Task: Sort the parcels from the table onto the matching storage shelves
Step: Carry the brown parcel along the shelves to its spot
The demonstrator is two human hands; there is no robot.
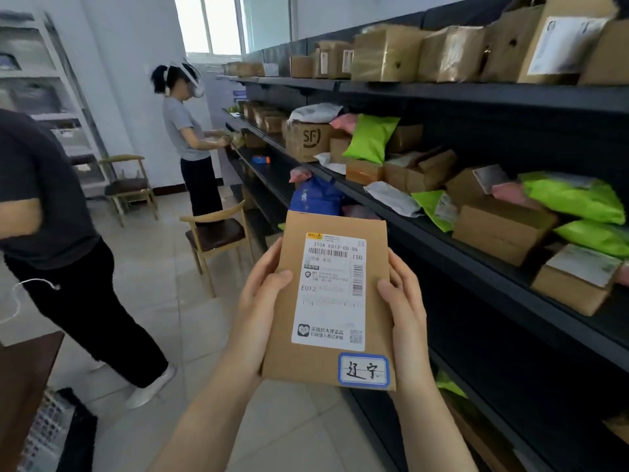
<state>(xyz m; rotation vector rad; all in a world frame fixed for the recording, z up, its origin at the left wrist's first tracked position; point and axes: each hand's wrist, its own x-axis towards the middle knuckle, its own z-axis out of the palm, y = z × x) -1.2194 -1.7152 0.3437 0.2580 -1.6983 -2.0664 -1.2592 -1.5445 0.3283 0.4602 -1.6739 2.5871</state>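
Observation:
I hold a flat brown cardboard parcel upright in front of me, label facing me. It carries a white shipping label and a blue-bordered sticker with handwritten characters at its lower right. My left hand grips its left edge, thumb over the front. My right hand grips the right edge the same way. Black storage shelves run along my right, loaded with cardboard boxes and green, pink and white mailer bags.
A wooden chair stands in the aisle ahead, next to the shelves; another chair is by the far wall. A person in dark clothes stands at my left. A person in a grey shirt works at the far shelf. A brown table corner is at lower left.

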